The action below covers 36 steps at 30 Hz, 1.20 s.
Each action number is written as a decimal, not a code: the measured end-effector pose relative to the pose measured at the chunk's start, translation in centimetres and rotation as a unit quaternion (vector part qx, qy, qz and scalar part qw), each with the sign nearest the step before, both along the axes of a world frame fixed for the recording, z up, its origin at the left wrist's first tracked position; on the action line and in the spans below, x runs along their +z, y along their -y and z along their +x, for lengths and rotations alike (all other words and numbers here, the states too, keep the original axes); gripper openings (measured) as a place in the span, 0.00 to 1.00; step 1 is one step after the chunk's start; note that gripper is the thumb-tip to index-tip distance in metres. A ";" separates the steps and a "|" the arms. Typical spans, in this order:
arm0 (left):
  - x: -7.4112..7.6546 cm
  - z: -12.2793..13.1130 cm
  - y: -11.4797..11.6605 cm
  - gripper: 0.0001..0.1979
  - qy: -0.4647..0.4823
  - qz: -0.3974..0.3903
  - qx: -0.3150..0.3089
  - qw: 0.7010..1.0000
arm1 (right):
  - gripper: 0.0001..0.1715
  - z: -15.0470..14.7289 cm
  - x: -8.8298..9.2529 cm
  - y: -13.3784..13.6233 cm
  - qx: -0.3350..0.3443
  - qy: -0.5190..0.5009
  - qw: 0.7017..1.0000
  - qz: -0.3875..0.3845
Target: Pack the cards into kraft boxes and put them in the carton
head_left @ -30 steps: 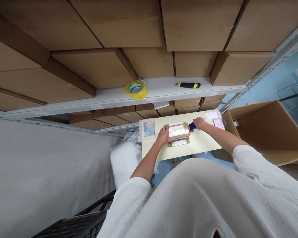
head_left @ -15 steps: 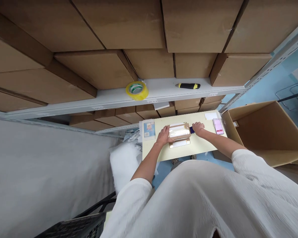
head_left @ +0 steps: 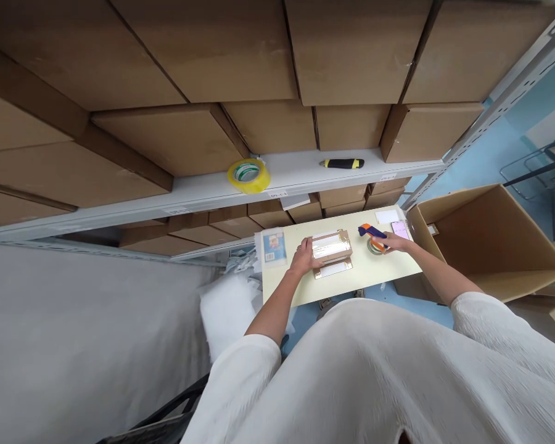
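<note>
My left hand [head_left: 304, 256] grips the left end of a small cardboard box [head_left: 345, 254], its fingers over the far corner and its thumb on the near side. White paper and shiny clear tape cover the box's top, and a flap sticks out at its near side. To the right of the box, my right hand [head_left: 394, 242] is closed on a blue and orange tape dispenser [head_left: 372, 231], which is held apart from the box. A roll of tape shows in the dispenser.
The box rests on a cream table [head_left: 300, 290]. A phone [head_left: 399, 229] and white paper [head_left: 387, 216] lie at its right, a blue printed packet [head_left: 274, 246] at its left. A yellow tape roll [head_left: 259, 180] and a utility knife [head_left: 343, 163] sit on the shelf. A large open carton [head_left: 490, 240] stands right.
My right hand has moved right, away from the box's right end, and the tape dispenser now shows more fully. My left hand stays on the box. The view has shifted slightly.
</note>
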<state>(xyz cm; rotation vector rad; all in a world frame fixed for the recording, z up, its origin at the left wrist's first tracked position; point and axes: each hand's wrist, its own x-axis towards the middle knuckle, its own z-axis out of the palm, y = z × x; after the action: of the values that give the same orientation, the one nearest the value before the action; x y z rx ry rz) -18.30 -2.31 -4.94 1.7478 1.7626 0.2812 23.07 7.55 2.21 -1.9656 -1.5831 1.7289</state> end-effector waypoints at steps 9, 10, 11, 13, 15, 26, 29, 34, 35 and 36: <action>-0.5 -0.1 0.0 0.65 -0.007 0.003 0.001 1.000 | 0.15 0.2 -3.7 1.2 0.084 0.130 0.977 0.146; -0.5 0.0 0.0 0.65 -0.010 0.002 0.001 1.000 | 0.16 -0.1 -4.3 1.4 0.114 0.173 0.962 0.176; -0.5 0.0 0.0 0.65 -0.013 0.001 0.001 1.000 | 0.18 -0.4 -4.9 1.6 0.139 0.209 0.948 0.197; -0.4 0.0 0.1 0.66 -0.015 -0.002 -0.001 1.000 | 0.22 -1.0 -6.0 2.2 0.173 0.263 0.925 0.214; -0.4 0.0 0.1 0.66 -0.012 -0.006 -0.001 1.000 | 0.27 -1.5 -7.2 2.7 0.195 0.298 0.910 0.211; 0.0 0.4 0.6 0.71 0.011 -0.041 0.028 0.999 | 0.30 -1.3 -9.7 3.9 0.167 0.315 0.912 0.202; 0.2 0.7 1.2 0.70 0.032 -0.041 0.047 0.998 | 0.27 -1.8 -8.6 4.1 0.133 0.299 0.912 0.249; -0.1 0.9 1.5 0.56 0.093 -0.020 0.167 0.981 | 0.23 -6.0 -5.5 3.3 0.112 0.186 0.942 0.257; -0.1 1.0 1.4 0.54 0.099 -0.022 0.198 0.975 | 0.23 -7.4 -4.8 3.0 0.106 0.160 0.950 0.246; -0.1 1.2 1.1 0.53 0.100 -0.029 0.227 0.968 | 0.26 -9.0 -4.3 2.7 0.098 0.145 0.957 0.233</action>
<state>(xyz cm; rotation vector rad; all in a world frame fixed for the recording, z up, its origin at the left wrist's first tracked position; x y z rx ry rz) -17.08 -3.44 -5.05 1.2100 1.9774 0.5716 14.10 4.81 -2.05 -1.9254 -2.1061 1.0020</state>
